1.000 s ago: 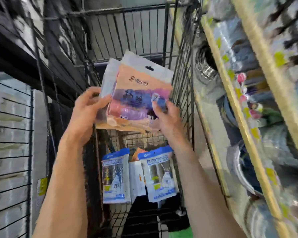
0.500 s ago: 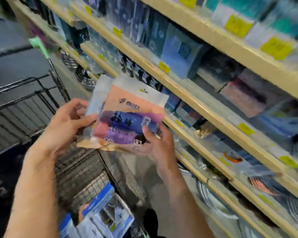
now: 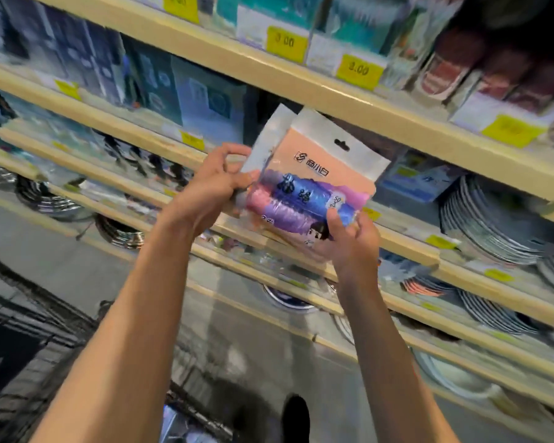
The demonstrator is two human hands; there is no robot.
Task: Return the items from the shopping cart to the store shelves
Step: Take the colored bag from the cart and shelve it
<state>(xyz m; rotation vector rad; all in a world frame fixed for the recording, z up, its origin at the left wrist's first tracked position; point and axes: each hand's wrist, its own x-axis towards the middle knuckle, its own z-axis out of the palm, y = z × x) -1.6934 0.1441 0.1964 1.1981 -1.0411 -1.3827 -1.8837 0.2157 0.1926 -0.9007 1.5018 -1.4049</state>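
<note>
Both hands hold up a stack of flat packs (image 3: 314, 183), peach-coloured with a white hang tab and blue, pink and purple rolls showing through. My left hand (image 3: 211, 190) grips the stack's left edge. My right hand (image 3: 349, 241) cups its lower right corner. The packs are raised in front of the wooden store shelves (image 3: 333, 100), just below a shelf edge with yellow price tags. The black wire shopping cart (image 3: 23, 346) is at the lower left, with a blue-topped pack (image 3: 173, 420) visible in it at the bottom edge.
The shelves hold dark boxed goods (image 3: 186, 94) at upper left, stacked plates (image 3: 493, 225) at right and metal bowls (image 3: 45, 199) at lower left. A flat blue pack (image 3: 422, 183) lies on the shelf behind the held stack. My dark shoe (image 3: 296, 417) is on the grey floor.
The view has swung from the cart up to the shelves. Both hands have carried the packs up and right, closer to the shelf edge.
</note>
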